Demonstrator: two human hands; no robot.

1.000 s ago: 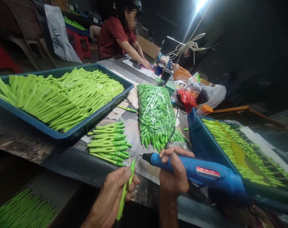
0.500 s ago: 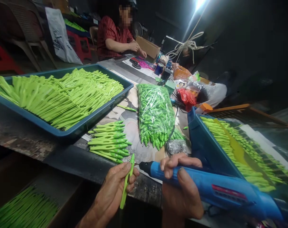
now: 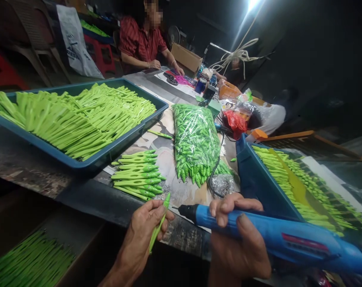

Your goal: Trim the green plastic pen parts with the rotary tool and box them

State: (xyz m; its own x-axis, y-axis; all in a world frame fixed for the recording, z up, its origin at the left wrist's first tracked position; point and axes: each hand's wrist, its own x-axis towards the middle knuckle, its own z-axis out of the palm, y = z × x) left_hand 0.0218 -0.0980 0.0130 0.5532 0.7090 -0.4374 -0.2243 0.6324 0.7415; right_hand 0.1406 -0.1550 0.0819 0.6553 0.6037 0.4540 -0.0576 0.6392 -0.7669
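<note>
My left hand (image 3: 143,231) is closed round one slim green plastic part (image 3: 159,224), its tip pointing up toward the table edge. My right hand (image 3: 237,243) grips a blue electric screwdriver (image 3: 276,238) whose dark bit end (image 3: 181,209) sits just right of the green part's tip. A small stack of the same green parts (image 3: 137,174) lies on the table just beyond my left hand. Behind it stands a clear bag of green pieces (image 3: 195,145).
A blue tray (image 3: 121,146) heaped with green parts fills the left of the table; another blue tray (image 3: 254,179) with more stands at right. More green parts (image 3: 31,261) lie low at the left. A person in a red shirt (image 3: 139,40) works at the far end.
The screwdriver tip has come closer to the green part's tip. My left hand has tilted the part a little. The far person's arms have moved.
</note>
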